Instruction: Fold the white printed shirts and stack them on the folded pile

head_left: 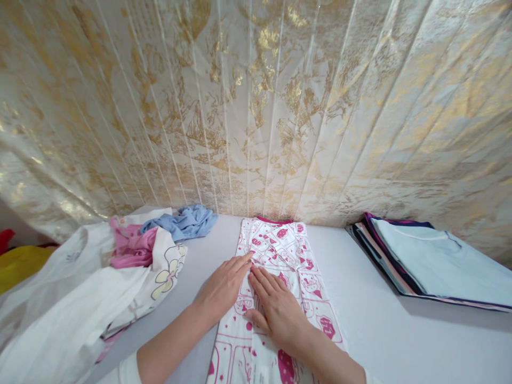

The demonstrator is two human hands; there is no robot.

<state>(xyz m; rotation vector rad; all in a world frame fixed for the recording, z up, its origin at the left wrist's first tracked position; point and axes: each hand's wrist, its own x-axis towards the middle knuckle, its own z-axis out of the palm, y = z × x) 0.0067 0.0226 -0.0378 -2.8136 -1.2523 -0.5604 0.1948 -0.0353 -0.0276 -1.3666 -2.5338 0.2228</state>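
Note:
A white shirt with pink cartoon print lies spread lengthwise on the white surface, its pink-edged neckline at the far end and its sides folded inward. Both hands rest flat on its upper middle, close together. My left hand touches the left part of the cloth, fingers stretched out and pointing up to the right. Beside it my right hand presses on the centre, fingers extended toward the upper left and the thumb apart. Neither hand grips the fabric. The near end of the shirt runs out of the picture at the bottom.
Left of the shirt is a loose heap of white clothes, with a pink garment and a blue garment on it. At right stands a stack of folded clothes, light blue on top. A gold-patterned curtain hangs behind.

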